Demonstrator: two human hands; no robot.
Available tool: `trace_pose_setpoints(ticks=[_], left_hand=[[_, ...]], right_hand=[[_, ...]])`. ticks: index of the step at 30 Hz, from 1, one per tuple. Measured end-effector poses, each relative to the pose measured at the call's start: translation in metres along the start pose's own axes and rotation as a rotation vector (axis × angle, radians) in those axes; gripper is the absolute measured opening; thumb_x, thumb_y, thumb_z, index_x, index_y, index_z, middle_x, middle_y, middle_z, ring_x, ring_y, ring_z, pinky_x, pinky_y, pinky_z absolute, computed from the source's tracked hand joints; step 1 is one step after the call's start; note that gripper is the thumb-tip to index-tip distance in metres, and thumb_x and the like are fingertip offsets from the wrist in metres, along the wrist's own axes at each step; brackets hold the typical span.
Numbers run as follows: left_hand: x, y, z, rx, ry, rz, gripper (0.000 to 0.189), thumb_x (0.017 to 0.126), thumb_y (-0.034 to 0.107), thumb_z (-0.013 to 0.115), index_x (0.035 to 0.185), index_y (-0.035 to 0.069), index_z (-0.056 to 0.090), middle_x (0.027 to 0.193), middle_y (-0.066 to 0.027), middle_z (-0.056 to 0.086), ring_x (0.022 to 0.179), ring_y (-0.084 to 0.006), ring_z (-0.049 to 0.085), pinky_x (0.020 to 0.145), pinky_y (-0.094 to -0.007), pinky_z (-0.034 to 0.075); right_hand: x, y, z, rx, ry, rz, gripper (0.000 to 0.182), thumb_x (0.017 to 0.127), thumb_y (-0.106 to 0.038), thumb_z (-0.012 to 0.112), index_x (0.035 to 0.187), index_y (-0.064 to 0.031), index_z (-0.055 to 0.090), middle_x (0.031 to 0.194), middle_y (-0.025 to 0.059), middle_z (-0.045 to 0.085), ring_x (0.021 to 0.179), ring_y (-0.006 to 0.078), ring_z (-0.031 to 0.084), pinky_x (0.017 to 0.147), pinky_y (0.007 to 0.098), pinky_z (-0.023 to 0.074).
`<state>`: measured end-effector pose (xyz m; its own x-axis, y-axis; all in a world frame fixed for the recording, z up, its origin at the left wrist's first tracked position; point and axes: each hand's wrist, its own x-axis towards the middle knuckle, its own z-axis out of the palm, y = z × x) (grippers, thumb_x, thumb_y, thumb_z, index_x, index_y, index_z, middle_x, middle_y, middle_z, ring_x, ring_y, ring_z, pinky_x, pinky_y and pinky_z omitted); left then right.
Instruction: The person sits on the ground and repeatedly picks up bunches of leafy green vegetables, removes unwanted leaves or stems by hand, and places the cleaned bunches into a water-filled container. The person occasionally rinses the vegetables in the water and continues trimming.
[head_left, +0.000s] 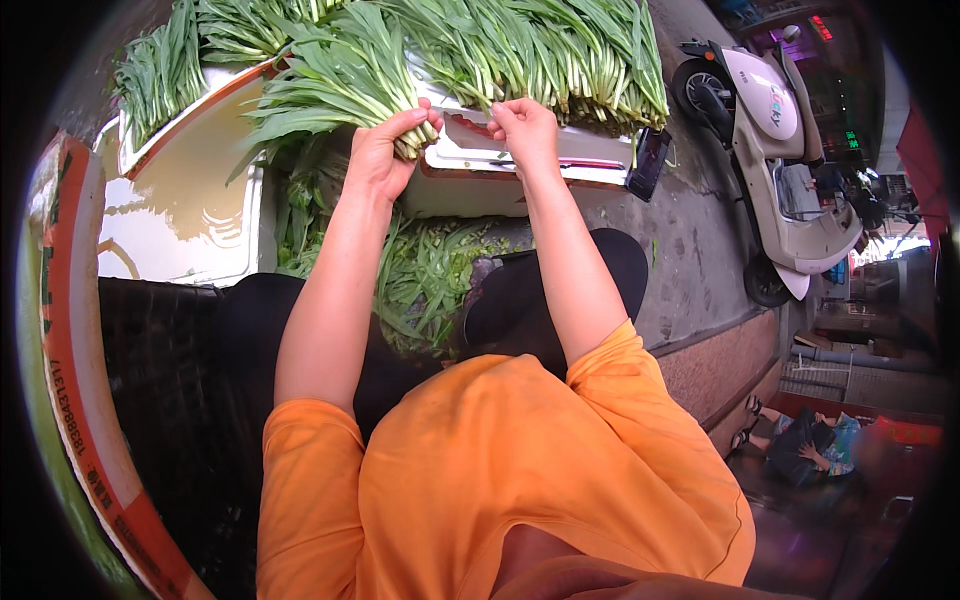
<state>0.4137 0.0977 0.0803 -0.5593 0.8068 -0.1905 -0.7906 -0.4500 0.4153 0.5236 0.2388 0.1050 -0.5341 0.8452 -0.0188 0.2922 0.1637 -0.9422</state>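
My left hand (390, 150) is closed around the stem ends of a bunch of leafy greens (341, 82), whose long leaves spread up and to the left. To its right, at about the same height, my right hand (529, 135) has thumb and forefinger pinched together near the cut stems of the piled greens; whether something small is between the fingertips cannot be told. Rows of leafy greens (525, 45) lie on a white foam box (592, 146) in front of me. A thin dark red stick-like item (574, 163) and a dark phone (648, 163) are at the box's near edge.
An open foam box (176, 217) with water stands at the left, with more greens (161, 79) above it. Loose leaves (424, 277) cover the ground between my knees. A printed foam box (82, 315) is at the far left. Right are a parked scooter (776, 165) and a seated person (814, 446).
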Motion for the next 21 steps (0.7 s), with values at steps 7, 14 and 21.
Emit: trace_pose_setpoints(ticks=[7,14,21], left_hand=[[0.005,-0.02,-0.008,0.036,0.105,-0.044,0.022,0.077,0.009,0.065,0.093,-0.003,0.056,0.084,-0.0096,0.06,0.074,-0.0199,0.059,0.069,-0.033,0.051],[0.008,-0.007,-0.011,-0.134,0.039,-0.148,0.025,0.078,0.0,0.058,0.102,0.0,0.051,0.082,-0.0072,0.059,0.074,-0.0166,0.059,0.076,-0.0343,0.051],[0.001,0.007,0.005,-0.15,-0.161,-0.022,0.033,0.078,-0.001,0.056,0.109,0.004,0.047,0.085,-0.0052,0.057,0.075,-0.0159,0.058,0.081,-0.0348,0.048]], right_hand=[[-0.046,-0.002,0.034,0.217,-0.276,-0.266,0.01,0.078,-0.009,0.063,0.084,-0.0025,0.059,0.07,0.0014,0.058,0.06,0.0039,0.049,0.054,0.0172,0.0394],[-0.005,-0.004,0.019,0.06,0.054,0.023,0.033,0.079,-0.029,0.063,0.077,0.0033,0.056,0.059,0.0064,0.058,0.046,0.0093,0.05,0.041,0.0211,0.0393],[0.037,-0.022,0.022,0.896,-0.19,0.519,0.026,0.088,-0.022,0.049,0.081,0.0034,0.052,0.064,0.0079,0.054,0.049,0.0107,0.047,0.039,0.0182,0.0365]])
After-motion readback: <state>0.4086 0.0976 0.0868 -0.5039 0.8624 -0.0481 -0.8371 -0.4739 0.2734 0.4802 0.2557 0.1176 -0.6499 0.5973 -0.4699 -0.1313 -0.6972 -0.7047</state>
